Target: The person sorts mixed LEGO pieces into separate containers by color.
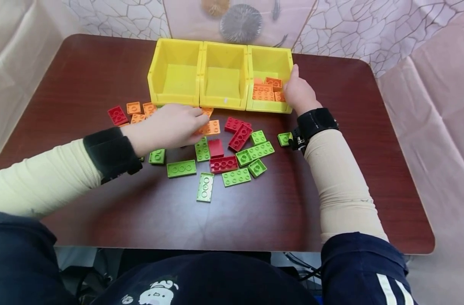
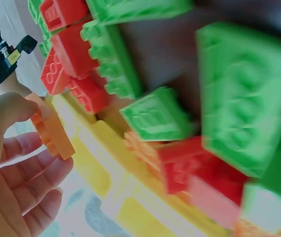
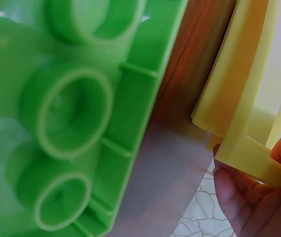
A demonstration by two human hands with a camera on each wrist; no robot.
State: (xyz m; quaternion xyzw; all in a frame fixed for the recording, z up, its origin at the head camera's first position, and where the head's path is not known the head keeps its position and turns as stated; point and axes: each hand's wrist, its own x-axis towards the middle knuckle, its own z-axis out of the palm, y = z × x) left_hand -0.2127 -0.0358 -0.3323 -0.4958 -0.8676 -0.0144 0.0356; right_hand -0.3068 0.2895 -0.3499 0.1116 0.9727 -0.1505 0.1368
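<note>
My left hand (image 1: 175,125) is over the pile's upper side, in front of the yellow bins. Its thumb and fingers pinch an orange building brick (image 2: 54,129), plain in the left wrist view. My right hand (image 1: 301,91) grips the outer side wall of the right yellow bin (image 1: 270,106). In the right wrist view the thumb lies over the bin's edge and the fingers are around its outside. Several orange bricks (image 1: 263,92) lie inside that bin. Red bricks (image 1: 240,137) and green bricks (image 1: 255,153) are scattered nearer the person, some stud side down.
A middle yellow bin (image 1: 225,101) and a left yellow bin (image 1: 175,98) adjoin the right one along the back of the brown table (image 1: 247,220). A lone green brick (image 1: 284,139) lies beside the right wrist. More orange bricks (image 1: 133,108) and a red brick (image 1: 117,115) lie at left.
</note>
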